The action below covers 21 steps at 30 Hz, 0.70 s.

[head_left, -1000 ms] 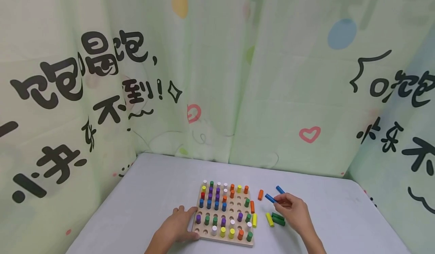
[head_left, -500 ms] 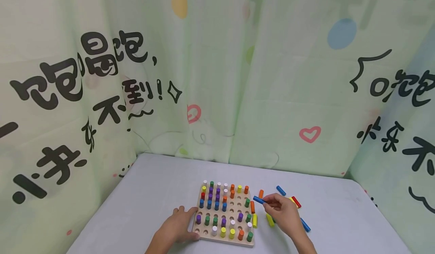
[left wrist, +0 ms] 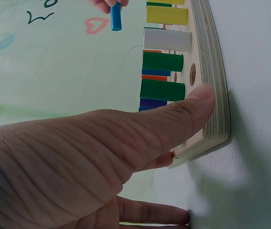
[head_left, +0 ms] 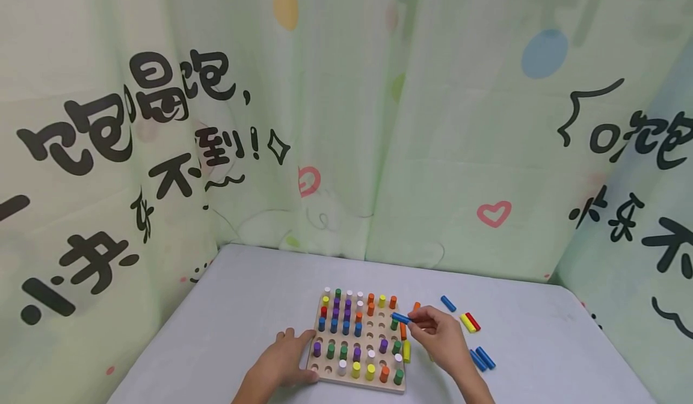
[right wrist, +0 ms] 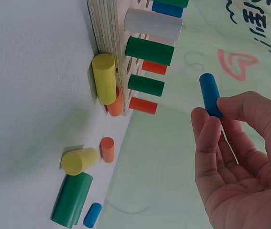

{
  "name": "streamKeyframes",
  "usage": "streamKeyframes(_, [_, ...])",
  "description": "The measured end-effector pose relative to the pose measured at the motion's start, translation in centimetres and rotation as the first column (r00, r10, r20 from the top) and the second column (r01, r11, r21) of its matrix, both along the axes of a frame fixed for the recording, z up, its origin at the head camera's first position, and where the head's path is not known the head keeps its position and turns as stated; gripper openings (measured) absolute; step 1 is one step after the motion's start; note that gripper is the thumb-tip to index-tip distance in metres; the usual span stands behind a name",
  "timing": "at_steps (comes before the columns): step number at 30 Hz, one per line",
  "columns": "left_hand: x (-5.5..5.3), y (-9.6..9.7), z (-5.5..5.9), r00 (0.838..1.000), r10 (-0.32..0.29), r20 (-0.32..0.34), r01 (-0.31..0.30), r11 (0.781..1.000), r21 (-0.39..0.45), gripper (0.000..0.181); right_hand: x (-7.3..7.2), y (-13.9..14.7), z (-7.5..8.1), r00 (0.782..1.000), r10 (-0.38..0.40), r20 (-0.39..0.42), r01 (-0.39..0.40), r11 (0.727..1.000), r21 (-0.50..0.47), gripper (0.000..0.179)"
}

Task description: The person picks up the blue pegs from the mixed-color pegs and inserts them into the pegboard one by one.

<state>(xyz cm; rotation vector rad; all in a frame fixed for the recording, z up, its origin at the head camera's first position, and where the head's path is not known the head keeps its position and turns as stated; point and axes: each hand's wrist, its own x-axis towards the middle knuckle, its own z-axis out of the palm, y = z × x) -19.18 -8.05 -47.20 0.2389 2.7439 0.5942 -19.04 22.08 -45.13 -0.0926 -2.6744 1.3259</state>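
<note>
A wooden pegboard [head_left: 346,382] lies on the table, with colored pegs standing in many of its holes. At its near-left corner is my left hand [head_left: 284,356]; its straight thumb [left wrist: 164,117] rests on the near edge and a finger touches the left side. My right hand [head_left: 443,336] pinches a blue peg [head_left: 400,318] between thumb and fingertips, above the board's right edge. In the right wrist view, the blue peg [right wrist: 209,93] points up and away from the fingertips, free of any hole. Bare holes show mainly in the board's right middle part.
Beside the board's right edge lie a yellow peg [head_left: 406,351] and an orange peg [head_left: 403,331]. Farther right are a red peg [head_left: 473,321] and several loose blue pegs [head_left: 485,358]. Green pegs [right wrist: 73,198] lie near another yellow peg [right wrist: 79,161]. A printed curtain [head_left: 433,223] surrounds the table.
My right hand has carried the blue peg leftward from the loose pegs to the board's right edge, uncovering pegs behind it. My left hand has stayed at the corner.
</note>
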Motion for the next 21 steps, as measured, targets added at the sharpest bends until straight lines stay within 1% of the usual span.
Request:
streamKeyframes(9, [-0.1,-0.1,-0.2,1.0,0.004,-0.002,-0.004,1.0,0.008,0.075,-0.2,-1.1,-0.3,0.999,0.027,-0.034,-0.027,1.0,-0.004,0.014])
streamKeyframes(15, [0.0,-0.1,-0.2,1.0,0.002,-0.006,-0.002,1.0,0.001,0.074,-0.4,-1.8,-0.6,0.998,0.054,-0.026,-0.055,0.998,-0.014,0.012])
streamKeyframes(21, [0.0,0.0,0.0,1.0,0.015,0.011,-0.015,1.0,0.001,0.074,-0.3,-2.4,-0.7,0.996,0.083,-0.034,-0.083,0.996,-0.014,0.013])
